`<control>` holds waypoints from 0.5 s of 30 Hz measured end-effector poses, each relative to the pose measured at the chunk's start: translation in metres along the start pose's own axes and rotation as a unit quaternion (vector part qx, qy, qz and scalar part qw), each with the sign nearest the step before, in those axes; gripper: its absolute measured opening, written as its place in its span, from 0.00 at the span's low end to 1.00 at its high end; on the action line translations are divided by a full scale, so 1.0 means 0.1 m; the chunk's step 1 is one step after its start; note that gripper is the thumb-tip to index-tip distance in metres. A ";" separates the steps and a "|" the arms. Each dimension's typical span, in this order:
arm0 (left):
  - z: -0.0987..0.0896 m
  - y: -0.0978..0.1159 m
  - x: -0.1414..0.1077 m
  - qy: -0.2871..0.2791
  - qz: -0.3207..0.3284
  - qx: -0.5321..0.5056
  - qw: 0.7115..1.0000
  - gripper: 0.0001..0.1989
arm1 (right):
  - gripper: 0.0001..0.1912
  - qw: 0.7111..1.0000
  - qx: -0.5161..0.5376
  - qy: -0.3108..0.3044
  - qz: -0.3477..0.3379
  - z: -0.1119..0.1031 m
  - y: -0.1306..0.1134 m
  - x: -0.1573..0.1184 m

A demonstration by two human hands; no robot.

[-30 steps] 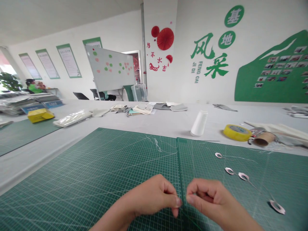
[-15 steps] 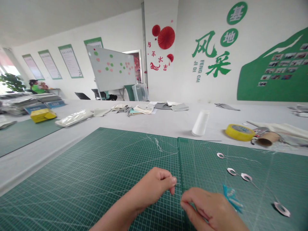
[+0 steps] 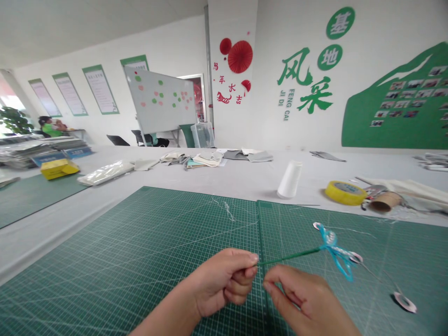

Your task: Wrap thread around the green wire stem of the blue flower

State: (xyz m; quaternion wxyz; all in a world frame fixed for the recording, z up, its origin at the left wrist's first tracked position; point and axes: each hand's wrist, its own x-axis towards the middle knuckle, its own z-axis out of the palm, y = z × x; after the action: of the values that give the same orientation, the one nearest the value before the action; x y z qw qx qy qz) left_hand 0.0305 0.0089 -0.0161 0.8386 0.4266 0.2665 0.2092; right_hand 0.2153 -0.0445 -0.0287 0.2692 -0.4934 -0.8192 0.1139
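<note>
My left hand (image 3: 227,280) pinches the end of a thin green stem (image 3: 294,255) over the green cutting mat (image 3: 168,242). The stem slants up to the right and ends in a blue looped flower (image 3: 332,245) with whitish beads. My right hand (image 3: 301,294) is just below the stem, thumb and forefinger pressed together; what they hold, if anything, is too small to make out. Past the flower, pale oval rings (image 3: 405,302) with thin wires lie on the right mat, some partly covered by the blue loops.
A white thread cone (image 3: 290,179), a yellow tape roll (image 3: 346,192) and a cardboard tube (image 3: 385,201) are beyond the mats. Loose threads (image 3: 229,211) lie on the mat. Fabric pieces (image 3: 208,158), a plastic packet (image 3: 107,172) and a yellow box (image 3: 59,169) are farther back.
The green stem and blue flower have risen into view above my right hand, and the flower now overlaps the rings. My left hand has turned and its fingers have curled round the stem's end.
</note>
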 end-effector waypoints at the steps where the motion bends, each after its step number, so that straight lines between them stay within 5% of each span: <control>1: 0.00 0.00 0.00 -0.003 0.001 -0.002 1.000 0.18 | 0.12 1.000 0.000 -0.002 0.001 0.00 0.00 0.00; 15: 0.02 -0.05 -0.01 0.011 0.032 -0.015 0.999 0.18 | 0.12 1.000 0.013 0.010 0.003 0.03 -0.01 0.01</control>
State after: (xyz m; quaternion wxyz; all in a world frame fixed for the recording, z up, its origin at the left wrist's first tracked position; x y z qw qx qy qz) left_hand 0.0315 0.0049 -0.0191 0.8350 0.4194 0.2591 0.2446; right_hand 0.2126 -0.0435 -0.0303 0.2835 -0.4933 -0.8134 0.1209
